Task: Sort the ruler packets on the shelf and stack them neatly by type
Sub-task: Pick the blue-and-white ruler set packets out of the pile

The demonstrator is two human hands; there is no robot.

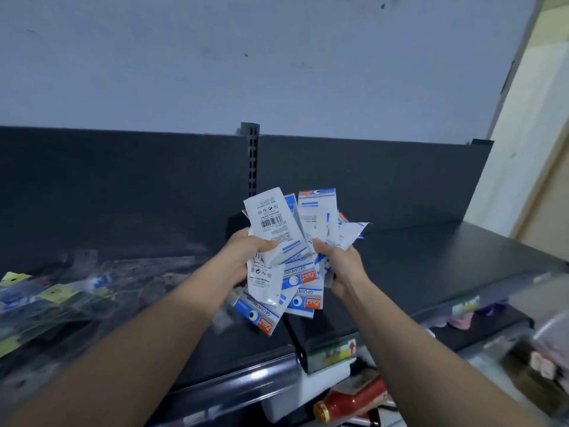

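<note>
I hold a loose fan of several white-and-blue ruler packets [278,229] above the dark top shelf [431,260]. Some show a barcode back, others a blue "GEOMETRIC" header with a red logo. My left hand [246,254] grips the left side of the bunch, thumb across the front packet. My right hand [341,266] grips the right side, fingers curled behind the packets. The packets splay at different angles and hide each other in part. A heap of clear packets with yellow header cards [58,291] lies on the shelf's left half.
A slotted upright post [252,161] divides the dark back panel. A lower shelf at the bottom right holds a red bottle [351,402] and small packaged goods [462,318]. A pale blue wall rises behind, and a cream wall stands at the right.
</note>
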